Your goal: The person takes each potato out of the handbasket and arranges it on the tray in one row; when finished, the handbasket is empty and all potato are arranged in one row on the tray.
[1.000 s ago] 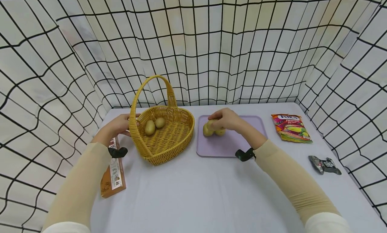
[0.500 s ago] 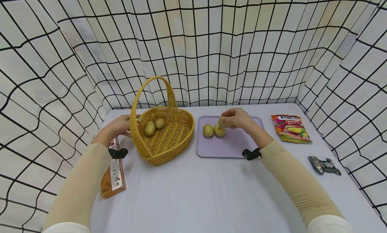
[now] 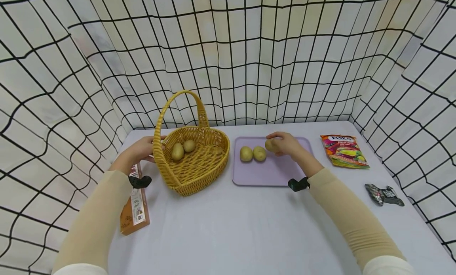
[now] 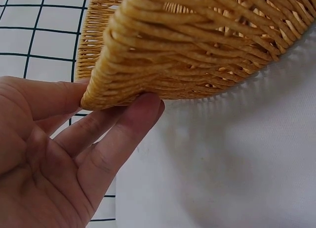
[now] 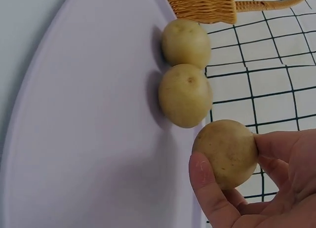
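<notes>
In the head view my right hand (image 3: 284, 143) pinches a potato (image 3: 272, 145) between thumb and fingers at the far side of the lilac tray (image 3: 256, 177). Two other potatoes (image 5: 186, 95) lie side by side on the tray, left of the held one. My left hand (image 3: 141, 149) grips the left end of a yellow wicker basket (image 3: 202, 182) with a tall arched handle. Thumb and fingers pinch the basket's woven wall in the left wrist view, the far fingers partly hidden. Two more potatoes (image 3: 183, 149) sit inside the basket at its left.
An orange-brown box (image 3: 135, 211) lies left of the basket, partly under my left arm. On the right are a Fox's Fruits candy bag (image 3: 343, 151) and a small black-and-silver wrapped packet (image 3: 384, 195). Netted white walls (image 3: 228, 57) enclose the table's back and sides.
My right hand has lifted a potato off the group on the tray and carried it to the right, apart from the other two. The left hand and basket have stayed in place.
</notes>
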{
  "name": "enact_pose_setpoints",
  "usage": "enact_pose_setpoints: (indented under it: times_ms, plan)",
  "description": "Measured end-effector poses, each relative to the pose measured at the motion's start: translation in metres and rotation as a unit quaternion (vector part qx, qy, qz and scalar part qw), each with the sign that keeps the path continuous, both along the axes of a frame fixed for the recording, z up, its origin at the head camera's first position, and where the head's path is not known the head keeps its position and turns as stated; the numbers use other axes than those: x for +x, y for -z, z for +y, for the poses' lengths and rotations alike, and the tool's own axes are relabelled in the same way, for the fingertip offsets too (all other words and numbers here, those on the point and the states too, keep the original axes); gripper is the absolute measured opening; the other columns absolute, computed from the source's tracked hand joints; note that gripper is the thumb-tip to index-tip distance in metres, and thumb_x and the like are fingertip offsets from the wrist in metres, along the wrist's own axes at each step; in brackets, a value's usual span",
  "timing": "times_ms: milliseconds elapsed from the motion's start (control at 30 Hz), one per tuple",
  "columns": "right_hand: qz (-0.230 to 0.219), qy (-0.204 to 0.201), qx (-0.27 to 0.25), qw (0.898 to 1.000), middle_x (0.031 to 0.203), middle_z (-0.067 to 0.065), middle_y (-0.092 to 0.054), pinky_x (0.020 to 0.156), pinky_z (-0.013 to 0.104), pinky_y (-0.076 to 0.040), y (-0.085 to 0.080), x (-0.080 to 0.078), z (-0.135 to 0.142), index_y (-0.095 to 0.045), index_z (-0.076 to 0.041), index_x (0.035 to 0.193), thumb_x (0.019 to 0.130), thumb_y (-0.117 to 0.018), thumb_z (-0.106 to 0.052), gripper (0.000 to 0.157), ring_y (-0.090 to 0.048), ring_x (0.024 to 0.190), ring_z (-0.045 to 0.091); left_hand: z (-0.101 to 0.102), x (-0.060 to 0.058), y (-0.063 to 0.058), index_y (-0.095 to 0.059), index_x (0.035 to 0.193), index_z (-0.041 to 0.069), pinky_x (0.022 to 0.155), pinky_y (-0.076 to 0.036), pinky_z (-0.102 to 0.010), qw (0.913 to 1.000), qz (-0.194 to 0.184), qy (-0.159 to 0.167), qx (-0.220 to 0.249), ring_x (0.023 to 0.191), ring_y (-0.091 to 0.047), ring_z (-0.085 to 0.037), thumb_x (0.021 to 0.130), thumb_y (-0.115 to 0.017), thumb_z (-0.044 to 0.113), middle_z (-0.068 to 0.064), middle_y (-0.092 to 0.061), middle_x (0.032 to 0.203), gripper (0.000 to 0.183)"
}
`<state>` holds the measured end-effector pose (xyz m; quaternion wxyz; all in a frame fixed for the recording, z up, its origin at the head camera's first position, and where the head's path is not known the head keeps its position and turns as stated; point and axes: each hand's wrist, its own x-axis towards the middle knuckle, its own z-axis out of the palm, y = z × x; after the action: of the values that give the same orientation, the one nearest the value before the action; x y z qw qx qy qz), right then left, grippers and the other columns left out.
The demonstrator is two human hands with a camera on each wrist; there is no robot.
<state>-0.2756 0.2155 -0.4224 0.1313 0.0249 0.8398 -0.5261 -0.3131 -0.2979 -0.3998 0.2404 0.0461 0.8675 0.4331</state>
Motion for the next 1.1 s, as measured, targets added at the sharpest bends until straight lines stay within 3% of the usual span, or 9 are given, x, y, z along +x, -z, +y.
enact_pose_setpoints:
  times_ms: [133,333,433,667,867,1100]
  plan:
    - [-0.004,0.01,0.007,1.0,0.15,0.028,-0.045,0.088,0.04,-0.063,0.01,-0.001,0.002,-0.056,-0.003,0.145,0.107,-0.045,-0.014,0.041,-0.056,0.114,0.031,0.001,0.0,0.0,-0.017,0.165,0.004,0.082,-0.064,-0.035,1.0,0.0,0.003,0.002,0.104,-0.06,-0.018,0.109,-0.051,0.015,-0.032,-0.042,0.146,0.066]
    - [-0.013,0.017,0.011,1.0,0.148,0.03,-0.045,0.071,0.029,-0.063,0.023,-0.001,0.006,-0.055,-0.002,0.144,0.109,-0.046,-0.017,0.04,-0.06,0.098,0.025,0.003,0.002,-0.004,-0.017,0.165,0.004,0.082,-0.064,-0.035,1.0,-0.002,0.005,0.0,0.112,-0.061,-0.025,0.109,-0.05,0.016,-0.032,-0.042,0.147,0.066]
    - [-0.03,0.018,0.0,0.999,0.146,0.03,-0.044,0.069,0.026,-0.062,0.029,-0.002,0.007,-0.054,-0.003,0.146,0.11,-0.045,-0.018,0.04,-0.059,0.097,0.024,0.002,0.002,-0.002,-0.017,0.165,0.005,0.082,-0.064,-0.035,1.0,-0.004,0.005,-0.002,0.111,-0.06,-0.023,0.109,-0.05,0.016,-0.031,-0.042,0.147,0.066]
    - [-0.08,0.02,-0.027,0.996,0.143,0.03,-0.042,0.071,0.028,-0.062,0.026,-0.001,0.008,-0.04,0.0,0.15,0.111,-0.038,-0.02,0.044,-0.062,0.089,0.024,0.0,0.003,-0.003,-0.019,0.165,0.004,0.082,-0.064,-0.035,0.9999,0.005,0.011,0.001,0.107,-0.061,-0.021,0.108,-0.052,0.016,-0.033,-0.041,0.15,0.067]
    - [-0.053,0.006,0.049,0.997,0.14,0.029,-0.045,0.073,0.033,-0.063,0.023,0.0,0.01,-0.038,0.005,0.148,0.109,-0.03,-0.02,0.047,-0.058,0.099,0.028,0.001,0.003,-0.005,-0.02,0.165,0.004,0.081,-0.064,-0.033,0.9999,0.011,0.01,0.005,0.101,-0.063,-0.017,0.108,-0.052,0.016,-0.033,-0.041,0.15,0.066]
    - [-0.022,0.004,0.059,0.998,0.141,0.035,-0.046,0.073,0.032,-0.065,0.03,0.002,0.007,-0.042,0.009,0.138,0.104,-0.031,-0.009,0.04,-0.062,0.098,0.03,-0.001,0.002,-0.001,-0.018,0.165,0.004,0.083,-0.064,-0.035,0.9999,0.002,0.008,0.006,0.107,-0.062,-0.019,0.109,-0.051,0.015,-0.032,-0.044,0.146,0.066]
